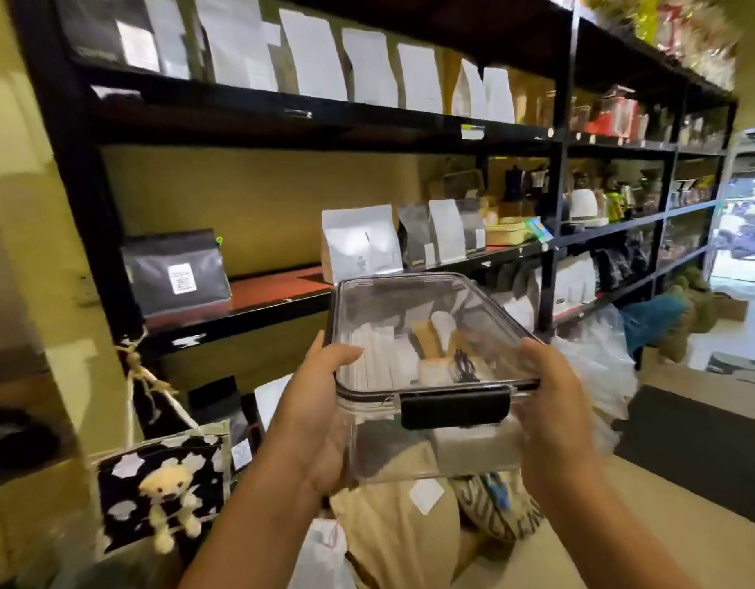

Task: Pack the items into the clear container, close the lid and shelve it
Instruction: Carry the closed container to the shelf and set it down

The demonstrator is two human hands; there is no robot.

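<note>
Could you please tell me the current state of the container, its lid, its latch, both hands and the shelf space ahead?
clear container: packed with items, held up in the air, not yet shelved
lid: on, closed
black latch: folded down
left hand: grips the container's left side
right hand: grips its right side
red-topped shelf: bare stretch between the grey bag and the white bag

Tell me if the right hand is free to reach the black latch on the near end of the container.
Probably not as things stand: the right hand grips the clear container at its right side, sharing the load with the left hand. The black latch itself is uncovered.
</note>
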